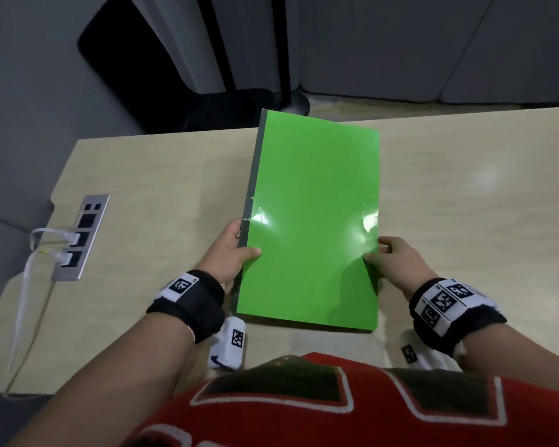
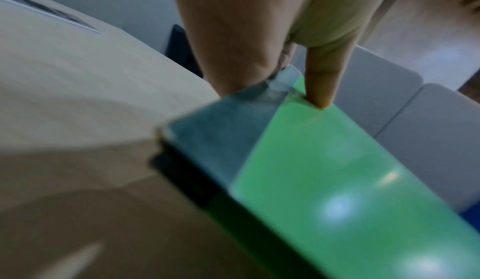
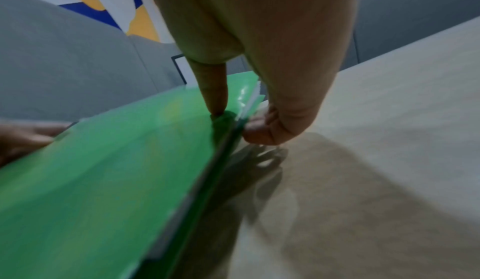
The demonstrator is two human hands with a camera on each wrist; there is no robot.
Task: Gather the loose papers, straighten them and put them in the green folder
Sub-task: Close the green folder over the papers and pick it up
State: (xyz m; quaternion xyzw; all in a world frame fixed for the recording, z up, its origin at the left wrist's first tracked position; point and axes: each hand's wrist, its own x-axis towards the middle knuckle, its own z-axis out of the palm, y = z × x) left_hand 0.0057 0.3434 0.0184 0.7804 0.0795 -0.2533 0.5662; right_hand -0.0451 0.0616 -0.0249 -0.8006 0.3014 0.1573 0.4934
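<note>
Overhead light throws white glare patches on the glossy green folder (image 1: pixel 313 221) and soft shadows onto the desk (image 1: pixel 149 188) beneath it. Both wrist views are heavily blurred; the head view bends straight lines at its edges and dims toward the corners.

Glossy plastic green folder (image 1: pixel 310 221), matt wood-look table (image 1: pixel 162 175)

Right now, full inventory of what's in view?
folder: 1, green with grey spine, shut, held over the desk
papers: count unclear, white edges showing at the folder's open side
desk: 1, light wood, under the folder
socket strip: 1, silver, set in the desk's left part
cables: 2, white, plugged into the strip
wristbands: 2, black with white tags
shirt: 1, red, bottom edge
left hand: grips the spine side
right hand: pinches the open side
</note>
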